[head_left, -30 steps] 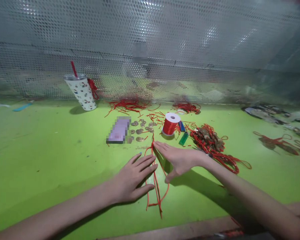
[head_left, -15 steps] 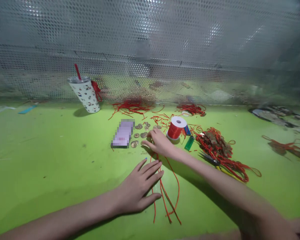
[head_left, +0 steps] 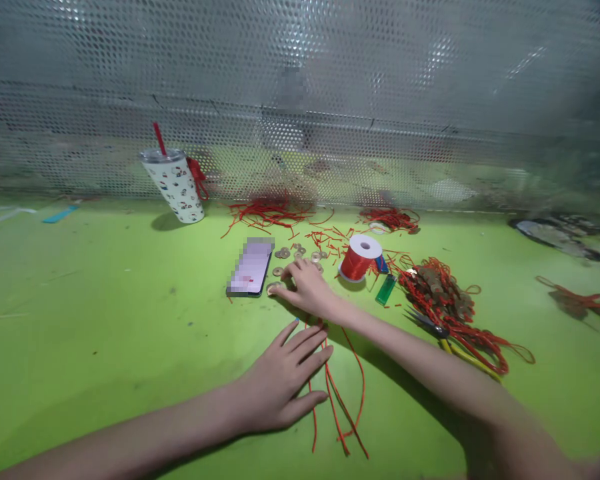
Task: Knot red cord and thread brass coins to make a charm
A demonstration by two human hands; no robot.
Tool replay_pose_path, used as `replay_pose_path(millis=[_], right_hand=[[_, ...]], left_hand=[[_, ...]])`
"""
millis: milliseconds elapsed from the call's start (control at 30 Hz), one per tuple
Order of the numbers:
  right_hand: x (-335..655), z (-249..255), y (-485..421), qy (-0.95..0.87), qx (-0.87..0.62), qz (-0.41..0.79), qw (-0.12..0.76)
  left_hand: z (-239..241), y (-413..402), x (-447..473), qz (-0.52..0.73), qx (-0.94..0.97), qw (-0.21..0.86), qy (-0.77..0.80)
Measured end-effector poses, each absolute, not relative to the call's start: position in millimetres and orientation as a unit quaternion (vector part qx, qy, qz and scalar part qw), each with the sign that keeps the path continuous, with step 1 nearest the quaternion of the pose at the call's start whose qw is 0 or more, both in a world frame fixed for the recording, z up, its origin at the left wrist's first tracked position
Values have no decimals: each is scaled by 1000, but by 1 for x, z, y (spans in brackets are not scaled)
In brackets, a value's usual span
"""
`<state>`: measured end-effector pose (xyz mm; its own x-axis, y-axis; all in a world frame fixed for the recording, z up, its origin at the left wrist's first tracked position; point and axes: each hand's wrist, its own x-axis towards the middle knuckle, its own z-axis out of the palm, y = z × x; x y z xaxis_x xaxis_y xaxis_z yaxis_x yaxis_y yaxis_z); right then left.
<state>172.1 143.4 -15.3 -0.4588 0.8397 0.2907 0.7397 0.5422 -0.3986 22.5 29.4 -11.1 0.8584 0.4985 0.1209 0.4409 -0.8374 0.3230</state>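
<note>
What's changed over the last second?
The right hand left the upper end of the red cords, moving left and slightly forward to the coins beside the phone; grip unclear. The left hand stayed spread over the cords; the thread spool and tumbler stayed put.

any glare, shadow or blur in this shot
Head view: whitish glints on the perforated sheet; head view: dark shadow on the green table below the right forearm; head view: pile at far right smeared, phone pixelated.

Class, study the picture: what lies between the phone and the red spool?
In the head view, coins and red scraps lie between the phone and the red spool, with the right hand over some coins.
</note>
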Motion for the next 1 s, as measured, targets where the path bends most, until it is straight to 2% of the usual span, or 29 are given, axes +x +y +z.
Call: replay_pose_path(millis=[100, 400, 600, 833, 1000], right_hand=[[154, -17, 141, -848, -479, 90, 209], [145, -3, 137, -827, -520, 141, 161], [144, -6, 133, -844, -477, 143, 198], [216, -4, 122, -822, -439, 186, 311], [286, -3, 101, -774, -535, 193, 279]], left_hand=[[-12, 28, 22, 111, 949, 146, 257], [-13, 29, 24, 123, 946, 153, 258], [-13, 30, 24, 139, 944, 151, 257], [-14, 35, 22, 121, 953, 128, 246], [-13, 36, 20, 121, 952, 140, 246]])
